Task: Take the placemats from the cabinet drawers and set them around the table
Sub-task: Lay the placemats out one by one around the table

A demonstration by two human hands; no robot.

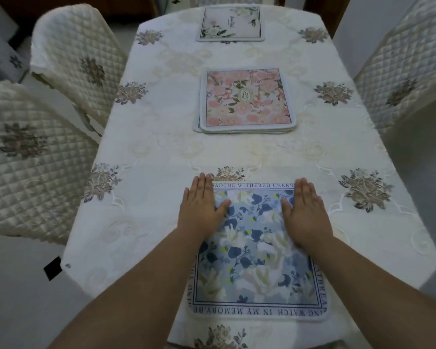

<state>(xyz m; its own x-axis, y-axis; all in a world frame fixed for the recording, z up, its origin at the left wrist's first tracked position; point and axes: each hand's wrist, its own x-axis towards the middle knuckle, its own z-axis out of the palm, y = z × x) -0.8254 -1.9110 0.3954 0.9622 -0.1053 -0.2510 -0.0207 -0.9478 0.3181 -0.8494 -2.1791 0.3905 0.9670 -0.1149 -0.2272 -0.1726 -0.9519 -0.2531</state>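
A blue floral placemat (258, 263) with a lettered border lies flat at the near end of the table (161, 152). My left hand (202, 205) rests palm down on its far left corner, fingers straight. My right hand (306, 210) rests palm down on its far right corner. Neither hand grips anything. A stack of placemats (246, 102) with a pink floral one on top sits in the middle of the table. A pale placemat with white flowers (230, 23) lies at the far end.
The table wears a cream embroidered cloth. Two quilted chairs stand on the left, the far one (78, 64) and the near one (28, 159). Another quilted chair (403, 74) stands on the right, and a chair back (227, 0) shows beyond the far end.
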